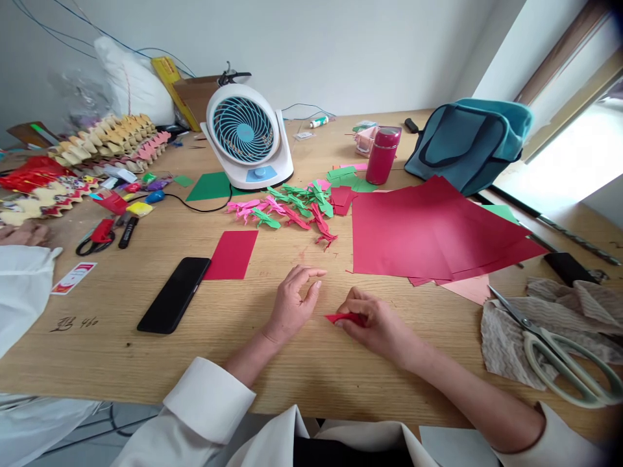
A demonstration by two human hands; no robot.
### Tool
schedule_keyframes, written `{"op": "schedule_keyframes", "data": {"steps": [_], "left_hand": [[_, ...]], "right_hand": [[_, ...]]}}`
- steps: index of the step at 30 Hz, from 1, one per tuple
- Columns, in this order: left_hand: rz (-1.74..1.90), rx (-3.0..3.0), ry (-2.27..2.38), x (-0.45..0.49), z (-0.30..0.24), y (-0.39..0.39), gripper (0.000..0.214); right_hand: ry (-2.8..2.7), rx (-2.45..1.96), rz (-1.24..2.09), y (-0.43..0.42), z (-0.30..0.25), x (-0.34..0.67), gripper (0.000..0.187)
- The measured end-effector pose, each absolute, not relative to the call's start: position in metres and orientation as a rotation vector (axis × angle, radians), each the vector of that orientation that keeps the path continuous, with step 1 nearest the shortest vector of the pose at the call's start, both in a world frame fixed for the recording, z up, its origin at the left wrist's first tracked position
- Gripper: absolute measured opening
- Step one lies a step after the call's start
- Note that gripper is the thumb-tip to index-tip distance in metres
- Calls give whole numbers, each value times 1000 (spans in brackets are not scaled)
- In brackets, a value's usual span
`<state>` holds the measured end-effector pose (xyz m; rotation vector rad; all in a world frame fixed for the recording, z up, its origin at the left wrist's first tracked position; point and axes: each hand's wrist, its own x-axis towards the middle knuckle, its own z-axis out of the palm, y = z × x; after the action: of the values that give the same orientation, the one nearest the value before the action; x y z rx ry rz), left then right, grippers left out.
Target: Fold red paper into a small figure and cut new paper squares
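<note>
My right hand [377, 324] pinches a small folded piece of red paper [335, 318], its pointed tip sticking out to the left. Part of that piece is hidden by the fingers. Just left of it, my left hand [296, 301] is held over the table with thumb and fingers apart and nothing between them. Beyond both hands lies a pile of small folded paper figures [292, 206] in green, pink and red. Large red paper sheets [399, 230] are spread to the right, and a smaller red sheet [232, 255] lies left, partly under a black phone [175, 295].
A white fan [246, 133] stands at the back, near a red flask [383, 155] and a blue bag [467, 143]. Scissors [555, 350] rest on a crumpled cloth [511, 337] at right. Another person's white sleeve [24, 285] reaches in at left.
</note>
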<state>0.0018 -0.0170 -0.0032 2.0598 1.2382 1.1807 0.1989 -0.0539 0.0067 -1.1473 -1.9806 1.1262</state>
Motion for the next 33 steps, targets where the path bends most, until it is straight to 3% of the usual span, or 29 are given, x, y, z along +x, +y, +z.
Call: {"op": "schedule_keyframes", "data": {"steps": [5,9,18,33], "left_hand": [[1064,1691,1084,23,7,-14,21],[983,1588,1087,31,5,-13,23],[926,1651,1140,32,-4,-12,10],[856,1867,1127,33,1,-17,10]], "right_hand": [[-1369,-1104,1462,-33,-3,205,31],[-1206,-1153,1456,-26,-6,206,37],[-1218,-1180,1411,-30,-15,199,38],[-1328,-1144,1448,-33,-13,204,25]]}}
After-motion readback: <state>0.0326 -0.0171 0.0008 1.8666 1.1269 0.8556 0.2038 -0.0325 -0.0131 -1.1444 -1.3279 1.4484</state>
